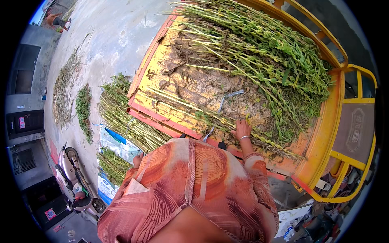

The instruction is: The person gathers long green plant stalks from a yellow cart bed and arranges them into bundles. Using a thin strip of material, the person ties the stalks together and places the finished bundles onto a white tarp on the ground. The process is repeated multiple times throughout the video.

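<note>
On the yellow cart bed [150,101], my right hand [242,129], with a bracelet at the wrist, is closed over a thin line of long plant stalks [174,100]. The stalks lie along the bed's near side, and their leafy ends [279,149] reach to the right. A pale blue strip [221,106] crosses the bed beside them. Low on the left, my left hand [138,159] shows only in part past my patterned sleeve, next to a stalk bundle [142,133] below the bed's edge. Its fingers are mostly hidden.
A large heap of green stalks [279,52] covers the bed's far side. Yellow rails [358,162] bound the right end. More plants [84,109] lie on the concrete ground [109,44]. A scooter [79,178] stands at left; a person [56,20] is far off.
</note>
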The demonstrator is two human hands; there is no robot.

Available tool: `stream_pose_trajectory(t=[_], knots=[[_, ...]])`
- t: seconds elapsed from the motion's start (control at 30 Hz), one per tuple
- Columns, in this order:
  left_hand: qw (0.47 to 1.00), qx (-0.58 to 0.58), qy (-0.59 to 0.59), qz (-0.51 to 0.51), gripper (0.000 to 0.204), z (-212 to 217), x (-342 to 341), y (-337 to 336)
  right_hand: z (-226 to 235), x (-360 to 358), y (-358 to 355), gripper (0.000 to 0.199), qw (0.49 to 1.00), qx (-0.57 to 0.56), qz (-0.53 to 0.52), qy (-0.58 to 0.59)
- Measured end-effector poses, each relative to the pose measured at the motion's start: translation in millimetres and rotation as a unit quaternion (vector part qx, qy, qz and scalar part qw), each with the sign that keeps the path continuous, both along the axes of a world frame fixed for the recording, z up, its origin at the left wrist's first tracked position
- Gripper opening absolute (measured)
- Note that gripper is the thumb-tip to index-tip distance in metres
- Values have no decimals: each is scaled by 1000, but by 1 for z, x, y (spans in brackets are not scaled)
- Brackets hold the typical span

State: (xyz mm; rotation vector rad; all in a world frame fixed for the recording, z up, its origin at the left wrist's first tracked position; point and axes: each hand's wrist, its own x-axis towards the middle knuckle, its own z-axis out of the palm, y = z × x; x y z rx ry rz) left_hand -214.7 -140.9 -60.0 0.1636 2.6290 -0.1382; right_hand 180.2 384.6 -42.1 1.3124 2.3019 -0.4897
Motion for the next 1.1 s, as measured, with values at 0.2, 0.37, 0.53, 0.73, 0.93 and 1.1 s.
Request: stream_pose_trajectory(t=[0.2, 0.37, 0.53, 0.73, 0.93, 1.1], knots=[[961, 106, -200, 157, 45, -12, 80, 65, 40, -16, 94, 58, 986, 137, -39, 89], [934, 171, -252, 186, 38, 7, 99, 116, 73, -79, 197, 56, 976, 193, 4, 104], [936, 174, -247, 181, 32, 20, 80, 121, 37, -125, 233, 37, 979, 204, 3, -10], [960, 190, -189, 87, 27, 21, 14, 119, 42, -103, 224, 14, 975, 209, 15, 75], [847, 441, -295, 33, 31, 61, -2, 326, 64, -69, 167, 10, 933, 252, 20, 256], [655, 556, -504, 86, 59, 137, 33, 461, 93, -58, 86, 11, 941, 196, 56, 269]])
